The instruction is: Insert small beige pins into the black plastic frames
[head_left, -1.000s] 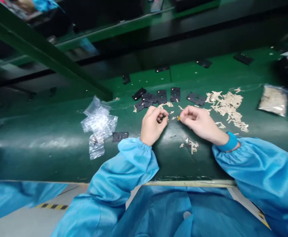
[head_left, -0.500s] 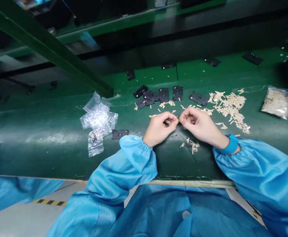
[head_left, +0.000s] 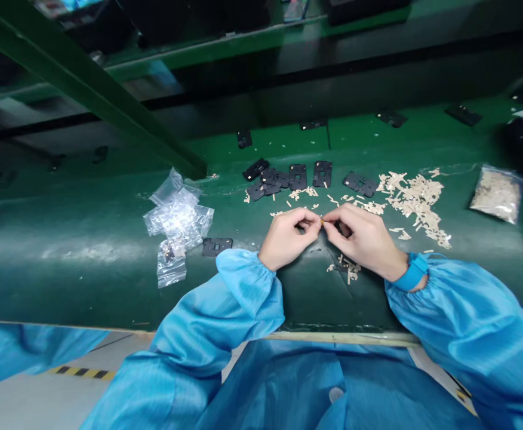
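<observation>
While the green table (head_left: 109, 272) carries a loose pale pile (head_left: 416, 196) right of the fingers (head_left: 337, 214), the left hand (head_left: 288, 237) and the right hand (head_left: 363, 237) meet before black plates (head_left: 297, 177), pinching narrowly a tiny yellow piece (head_left: 322, 221) between fingertips; its handling looks unfinished.

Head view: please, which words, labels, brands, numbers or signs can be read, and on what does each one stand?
No text can be read.
Clear plastic bag of pale pieces: no legible lettering.
Pile of clear plastic bags: glare, nothing legible.
Flat black rectangular plates: any marking is too small to read.
Tiny yellow piece: too small to tell.
Black-and-yellow striped floor tape: pattern only, no words.
</observation>
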`<state>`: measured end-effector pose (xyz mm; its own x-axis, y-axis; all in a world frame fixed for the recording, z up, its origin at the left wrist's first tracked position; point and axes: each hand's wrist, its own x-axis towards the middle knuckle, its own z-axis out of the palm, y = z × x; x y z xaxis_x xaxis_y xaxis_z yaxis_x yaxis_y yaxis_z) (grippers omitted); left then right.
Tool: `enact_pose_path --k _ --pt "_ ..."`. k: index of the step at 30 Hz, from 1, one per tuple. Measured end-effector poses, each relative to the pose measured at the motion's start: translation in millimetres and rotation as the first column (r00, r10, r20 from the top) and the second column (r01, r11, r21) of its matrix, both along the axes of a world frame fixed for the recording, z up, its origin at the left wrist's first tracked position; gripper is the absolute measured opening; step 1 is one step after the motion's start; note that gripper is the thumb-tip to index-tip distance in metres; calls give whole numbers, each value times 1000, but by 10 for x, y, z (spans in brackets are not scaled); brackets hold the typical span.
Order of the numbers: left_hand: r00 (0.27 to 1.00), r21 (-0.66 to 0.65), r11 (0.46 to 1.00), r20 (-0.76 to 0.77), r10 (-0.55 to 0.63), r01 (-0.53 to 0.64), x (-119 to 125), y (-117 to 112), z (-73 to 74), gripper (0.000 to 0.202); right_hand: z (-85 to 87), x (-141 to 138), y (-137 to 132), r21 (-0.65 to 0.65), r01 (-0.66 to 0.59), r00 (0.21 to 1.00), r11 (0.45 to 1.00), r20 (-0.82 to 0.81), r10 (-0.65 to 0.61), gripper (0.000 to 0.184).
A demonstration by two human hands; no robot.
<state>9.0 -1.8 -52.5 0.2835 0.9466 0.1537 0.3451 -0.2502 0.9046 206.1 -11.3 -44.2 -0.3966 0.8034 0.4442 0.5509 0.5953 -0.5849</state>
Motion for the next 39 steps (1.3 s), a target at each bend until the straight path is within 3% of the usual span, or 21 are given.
enact_pose_path --k 6,10,13,15,17,18,20,22,24,26,27,29,31,33,37,39 --pt "994 182 983 -111 0 21 -13 -15 -18 7 4 -15 -8 -23 61 998 998 30 -61 11" --pt "993 234 972 -113 35 -8 -24 -9 -15 6 17 70 101 -31 238 971 971 0 -238 10" --pt "990 297 955 -130 45 -5 -45 -9 2 9 21 154 182 -92 304 953 948 44 -301 15" --pt "983 352 936 -177 41 24 -68 -12 20 11 17 188 206 -103 310 949 945 96 -301 22" --pt "972 421 906 -225 69 33 -96 -14 38 12 23 194 202 -92 287 956 953 87 -280 16" --pt "966 459 888 -240 96 26 -111 -13 45 14 35 187 191 -101 265 964 959 51 -261 10" --pt "957 535 845 -245 154 1 -142 -10 55 16 84 157 158 -218 191 974 957 -82 -213 15" --pt "954 593 805 -241 181 -3 -170 -9 60 18 162 115 115 -476 38 952 879 -251 -178 12" --pt "956 638 770 -234 174 16 -190 -13 61 20 246 72 71 -717 -198 895 668 -411 -176 16" --pt "962 690 723 -221 159 39 -199 -18 61 23 308 38 35 -811 -397 823 430 -522 -224 27" --pt "964 719 693 -218 154 51 -201 -20 62 25 326 25 21 -817 -464 789 343 -557 -258 30" --pt "962 769 635 -224 159 75 -199 -19 65 29 340 9 3 -802 -548 739 237 -597 -312 33" --pt "954 794 600 -243 175 92 -196 -13 68 30 338 3 -7 -788 -587 716 184 -612 -336 33" --pt "946 790 606 -262 192 96 -194 -6 67 28 336 0 -14 -785 -599 705 161 -612 -358 32" --pt "939 706 703 -295 178 89 -182 -17 55 27 348 -4 -29 -791 -593 696 151 -598 -397 29" --pt "945 678 730 -286 159 83 -167 -19 51 26 344 -4 -26 -792 -585 695 175 -601 -394 28"
